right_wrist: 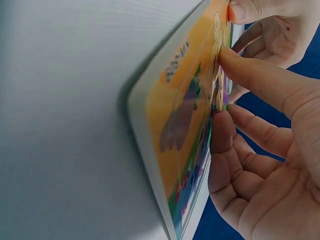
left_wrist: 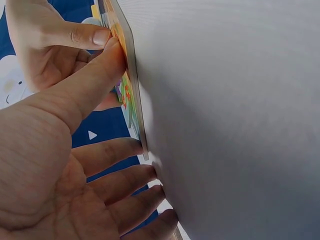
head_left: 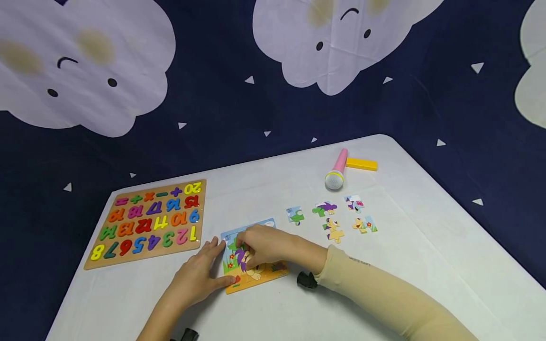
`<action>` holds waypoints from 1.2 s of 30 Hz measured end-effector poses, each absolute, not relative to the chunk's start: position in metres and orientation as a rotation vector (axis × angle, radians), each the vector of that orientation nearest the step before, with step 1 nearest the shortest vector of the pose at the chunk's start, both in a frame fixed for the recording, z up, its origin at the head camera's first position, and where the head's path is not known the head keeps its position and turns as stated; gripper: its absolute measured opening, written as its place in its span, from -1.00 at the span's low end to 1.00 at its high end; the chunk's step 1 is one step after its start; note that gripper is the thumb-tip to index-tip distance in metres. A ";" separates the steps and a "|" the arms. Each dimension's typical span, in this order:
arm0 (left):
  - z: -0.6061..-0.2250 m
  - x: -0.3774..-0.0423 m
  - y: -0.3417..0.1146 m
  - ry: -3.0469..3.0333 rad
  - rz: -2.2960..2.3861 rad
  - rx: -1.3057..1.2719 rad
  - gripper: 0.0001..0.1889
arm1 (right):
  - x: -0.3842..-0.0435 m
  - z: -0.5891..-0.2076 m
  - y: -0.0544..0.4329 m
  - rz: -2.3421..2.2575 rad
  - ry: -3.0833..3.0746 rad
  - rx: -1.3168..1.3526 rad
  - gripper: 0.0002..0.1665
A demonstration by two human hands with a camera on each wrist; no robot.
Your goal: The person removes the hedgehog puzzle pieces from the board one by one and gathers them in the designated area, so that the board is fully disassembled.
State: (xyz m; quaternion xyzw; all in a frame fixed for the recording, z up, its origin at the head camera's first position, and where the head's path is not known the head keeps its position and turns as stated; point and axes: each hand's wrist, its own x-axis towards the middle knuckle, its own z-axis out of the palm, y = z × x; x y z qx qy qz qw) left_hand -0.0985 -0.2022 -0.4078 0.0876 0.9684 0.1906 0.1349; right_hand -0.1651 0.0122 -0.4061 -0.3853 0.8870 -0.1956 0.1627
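The right hand touches the puzzle board beneath it.

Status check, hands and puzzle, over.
Left hand: thumb on puzzle. Right hand: fingertips at puzzle, blocking part of it from view. Five pieces lie off it.

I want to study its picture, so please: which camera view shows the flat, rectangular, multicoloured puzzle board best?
The head view: it shows the puzzle board from above, though the right hand hides part. The left wrist view gives mostly its edge; the right wrist view, one steeply slanted part.
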 end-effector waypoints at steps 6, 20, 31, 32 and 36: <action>-0.408 -0.099 -0.202 2.811 0.539 0.246 0.05 | -0.165 -0.405 0.011 -0.635 2.505 -1.037 -0.43; -0.409 -0.099 -0.202 2.819 0.520 0.251 0.06 | -0.164 -0.406 0.010 -0.730 2.494 -0.961 -0.48; -0.409 -0.100 -0.202 2.805 0.520 0.243 0.06 | -0.164 -0.412 0.008 -0.779 2.475 -0.921 -0.49; -0.409 -0.100 -0.202 2.805 0.521 0.242 0.06 | -0.163 -0.412 0.008 -0.781 2.478 -0.917 -0.50; -0.408 -0.099 -0.202 2.804 0.527 0.240 0.05 | -0.162 -0.412 0.005 -0.781 2.503 -0.902 -0.53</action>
